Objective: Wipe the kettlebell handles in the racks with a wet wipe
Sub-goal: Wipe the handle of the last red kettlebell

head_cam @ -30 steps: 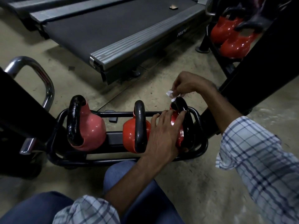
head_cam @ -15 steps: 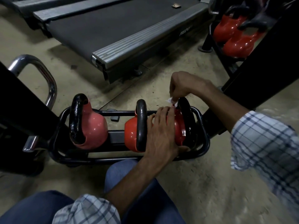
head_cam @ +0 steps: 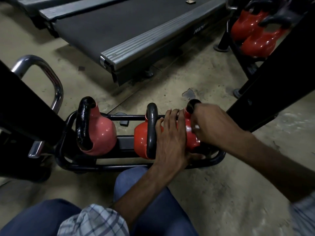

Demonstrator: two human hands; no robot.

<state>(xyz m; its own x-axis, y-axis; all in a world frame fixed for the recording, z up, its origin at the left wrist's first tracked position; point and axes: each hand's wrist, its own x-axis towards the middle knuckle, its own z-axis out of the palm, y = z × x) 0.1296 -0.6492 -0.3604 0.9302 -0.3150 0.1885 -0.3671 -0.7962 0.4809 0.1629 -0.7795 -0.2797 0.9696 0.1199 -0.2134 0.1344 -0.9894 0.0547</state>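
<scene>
The right-hand kettlebell (head_cam: 190, 137), red with a black handle (head_cam: 191, 105), sits at the right end of a low black tube rack (head_cam: 109, 166) on the concrete floor (head_cam: 213, 193). Only the far top of that handle shows; the rest is covered by the right hand (head_cam: 214, 126), which is curled over it with the fingers closed around a small white wet wipe (head_cam: 196, 127), of which just a sliver peeks out beside the knuckles. The left hand (head_cam: 172, 140) lies flat and open on the red body of the same kettlebell, fingers spread and pointing away from the person, gripping nothing, its thumb side touching the black handle of the middle kettlebell (head_cam: 144, 140). That middle one stands just to the left in the same rack, and a paler pinkish-red kettlebell (head_cam: 100, 135) with a worn black handle sits at the rack's left end, apart from the other two. Both forearms are bare below rolled plaid sleeves (head_cam: 92, 220), and blue trouser knees (head_cam: 39, 218) fill the bottom of the view. A chrome tube (head_cam: 56, 86) and a black upright (head_cam: 25, 106) stand at left, a treadmill deck (head_cam: 119, 31) lies beyond, and further red kettlebells (head_cam: 255, 38) rest in another rack at upper right behind a black post (head_cam: 276, 68).
</scene>
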